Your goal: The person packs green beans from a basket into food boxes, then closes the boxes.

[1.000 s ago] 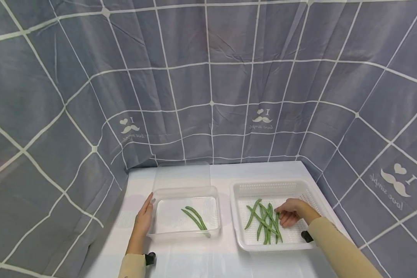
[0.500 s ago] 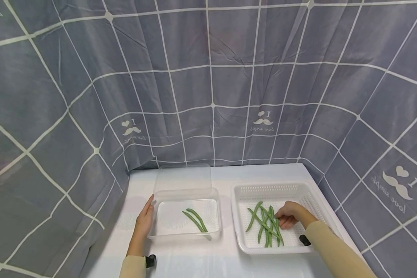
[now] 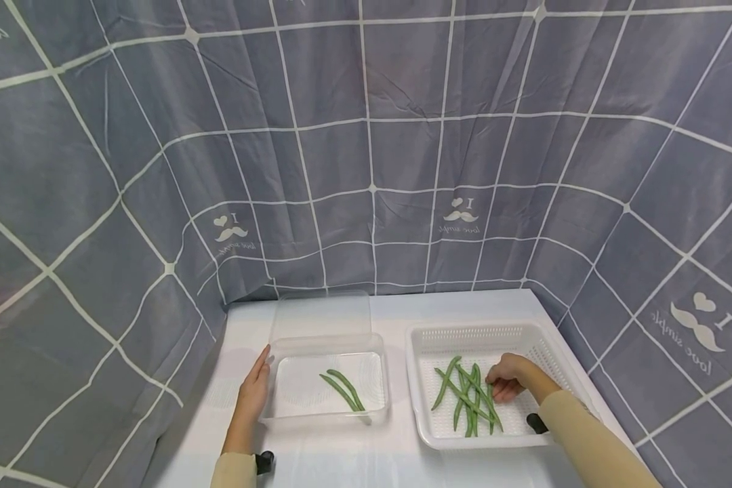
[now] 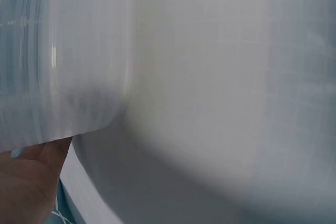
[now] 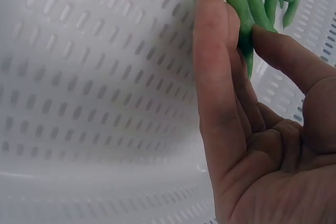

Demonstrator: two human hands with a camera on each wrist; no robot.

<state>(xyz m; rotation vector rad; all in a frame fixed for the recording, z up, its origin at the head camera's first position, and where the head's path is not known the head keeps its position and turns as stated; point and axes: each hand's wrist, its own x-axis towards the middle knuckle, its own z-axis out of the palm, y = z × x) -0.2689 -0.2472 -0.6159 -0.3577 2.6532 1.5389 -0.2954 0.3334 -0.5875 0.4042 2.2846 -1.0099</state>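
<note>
At the far left, a grey curtain (image 3: 55, 169) with white grid lines rises beside and behind the white counter (image 3: 348, 464), its outer parts cut off by the frame. The left hand (image 3: 253, 393) rests along the left side of a clear container (image 3: 295, 383), fingers extended and released rather than curled round it; the left wrist view shows only part of this hand, with the fingertips hidden by the cloudy wall, which is itself cut off at the left and top. A black device (image 3: 265, 462) sits at the left wrist, against a tan sleeve (image 3: 234, 469) that runs out of frame. Behind the container lies a transparent sheet (image 3: 321, 315), its edges faint against the counter. Two green beans (image 3: 341, 388) lie side by side in the container's right half, their near ends blurred through the front wall. Farther right, well apart, stands a white slotted basket (image 3: 413, 386) holding a crossed pile of green beans (image 3: 463, 394); the overlaps make an exact count uncertain. At the right edge of the pile, the right hand (image 3: 507, 379) reaches into the basket, its thumb and fingers pinching one bean (image 5: 245, 40), whose upper end is cut off in the right wrist view and partly covered by the hand in the head view. The right sleeve (image 3: 592, 437) crosses the basket's near right corner, hiding it, and leaves at the bottom.
</note>
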